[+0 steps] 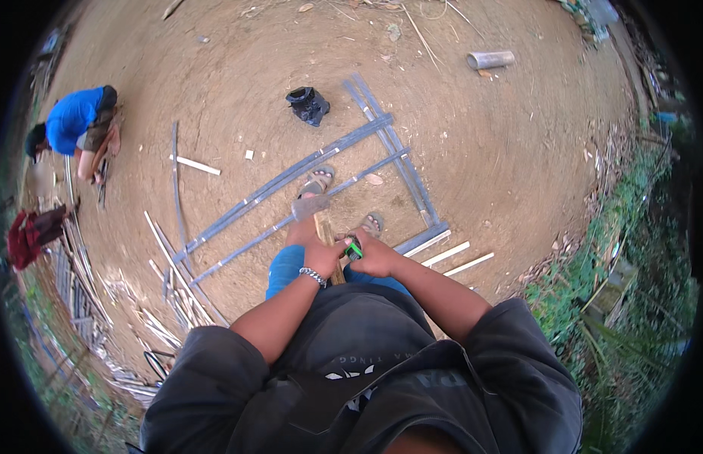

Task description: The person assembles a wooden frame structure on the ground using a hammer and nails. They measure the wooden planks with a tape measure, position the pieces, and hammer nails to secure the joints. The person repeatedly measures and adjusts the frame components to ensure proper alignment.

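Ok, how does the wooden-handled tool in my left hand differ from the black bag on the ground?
The wooden-handled tool is gripped in your left hand; the black bag rests on the ground. The tool has a straight handle; the bag is crumpled. The tool's handle is pale brown; the bag is shiny black.

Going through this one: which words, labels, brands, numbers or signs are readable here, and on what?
Dark shirt: small pale lettering, a white graphic and larger dim letters across the chest, broken by folds; I don't copy out wording.
Green-and-black object by the right hand: too small to read any marking.
Hammer in the left hand: no lettering visible.
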`<state>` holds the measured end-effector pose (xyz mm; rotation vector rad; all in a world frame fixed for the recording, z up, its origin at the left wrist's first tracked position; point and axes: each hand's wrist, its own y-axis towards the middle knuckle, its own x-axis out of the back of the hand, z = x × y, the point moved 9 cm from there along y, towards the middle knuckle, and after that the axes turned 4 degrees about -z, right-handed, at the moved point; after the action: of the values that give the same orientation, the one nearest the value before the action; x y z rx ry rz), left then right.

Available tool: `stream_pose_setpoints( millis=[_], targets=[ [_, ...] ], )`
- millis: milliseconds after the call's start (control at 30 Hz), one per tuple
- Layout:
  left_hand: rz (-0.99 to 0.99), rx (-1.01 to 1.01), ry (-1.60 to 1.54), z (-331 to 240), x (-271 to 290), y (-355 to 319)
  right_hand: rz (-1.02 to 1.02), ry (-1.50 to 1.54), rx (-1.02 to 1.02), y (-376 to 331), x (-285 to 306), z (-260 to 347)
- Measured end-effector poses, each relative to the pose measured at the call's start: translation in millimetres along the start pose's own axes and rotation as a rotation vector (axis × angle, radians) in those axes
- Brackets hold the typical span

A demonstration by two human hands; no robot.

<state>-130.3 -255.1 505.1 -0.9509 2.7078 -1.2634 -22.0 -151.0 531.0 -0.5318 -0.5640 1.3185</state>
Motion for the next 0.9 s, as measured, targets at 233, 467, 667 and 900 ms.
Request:
stream_pose_setpoints(
  millis=[233, 467, 667, 900],
  targets=[
    [-0.075, 0.094, -0.086, 20, -7, -56, 0.141, -0.198, 0.027, -29, -20, -12],
    [0.047, 0.161, -0.448, 55, -11, -51, 0.207, -0.175, 0.098, -39, -22, -14],
    [-0.116, 0.132, -0.156, 84, 68, -4, 0.126, -0.272, 0.043, -42, -5, -83],
    [-0.440, 0.022, 0.061, 81, 199, 35, 0.044, -0.325, -0.034, -80, -7, -163]
  ],
)
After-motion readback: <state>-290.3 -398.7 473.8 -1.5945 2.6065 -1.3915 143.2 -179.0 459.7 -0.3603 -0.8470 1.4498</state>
